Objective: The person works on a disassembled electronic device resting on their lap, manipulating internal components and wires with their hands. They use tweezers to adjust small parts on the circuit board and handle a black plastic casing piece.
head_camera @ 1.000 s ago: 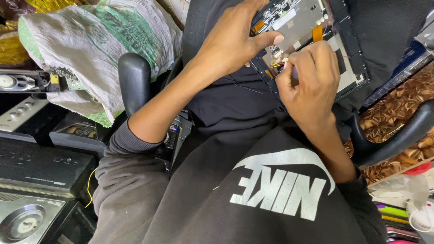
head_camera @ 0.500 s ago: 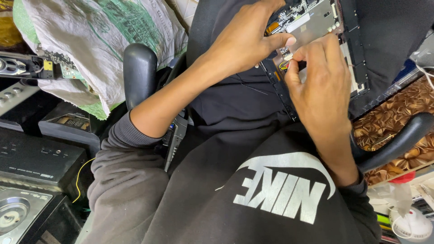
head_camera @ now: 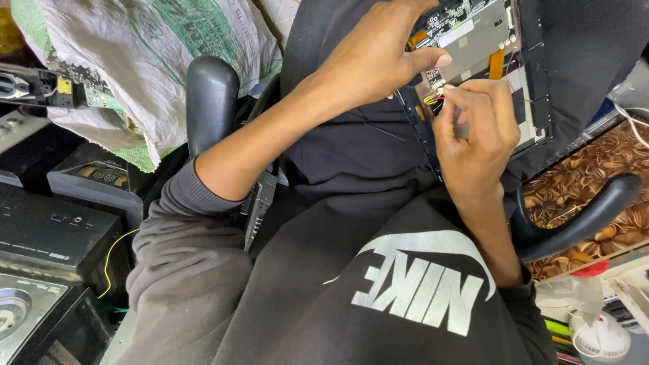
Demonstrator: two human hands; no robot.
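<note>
An opened flat device [head_camera: 473, 34] rests on my lap, its inside showing a circuit board, a silver shield and orange ribbon cables. My left hand [head_camera: 375, 61] grips its left edge, with the thumb laid across the board. My right hand [head_camera: 473, 135] sits just below, thumb and forefinger pinched on thin red and yellow wires [head_camera: 435, 99] at the device's lower left corner. Both forearms come up from my dark sweatshirt sleeves.
Black chair armrests stand at left [head_camera: 211, 101] and right [head_camera: 581, 216]. A white and green woven sack [head_camera: 155, 54] lies at upper left, with a loose circuit board [head_camera: 74, 91] and stacked audio units [head_camera: 54, 230] below it. Brown patterned surface [head_camera: 581, 176] at right.
The view has shifted slightly. My right hand has slid a little down and right along the device edge, still pinching at the wires. My left hand keeps its hold.
</note>
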